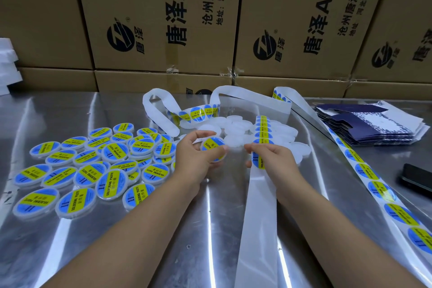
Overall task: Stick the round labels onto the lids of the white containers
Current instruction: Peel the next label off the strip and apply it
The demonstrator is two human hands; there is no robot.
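Your left hand (194, 156) curls round a round white plastic container (213, 147), already labelled blue-and-yellow; your right hand (273, 159) pinches the white label strip (262, 130). Many labelled containers (93, 163) lie left; beyond, a heap of bare white containers (236, 127) waits.

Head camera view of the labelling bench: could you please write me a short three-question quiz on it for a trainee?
1. True or false: the container in the left hand already bears a label.
2. Where does the pile of labelled containers lie? A: left of the hands. B: right of the hands. C: behind the hands.
3. Fill in: the right hand pinches a strip of ____.
Key: 1 true; 2 A; 3 labels.
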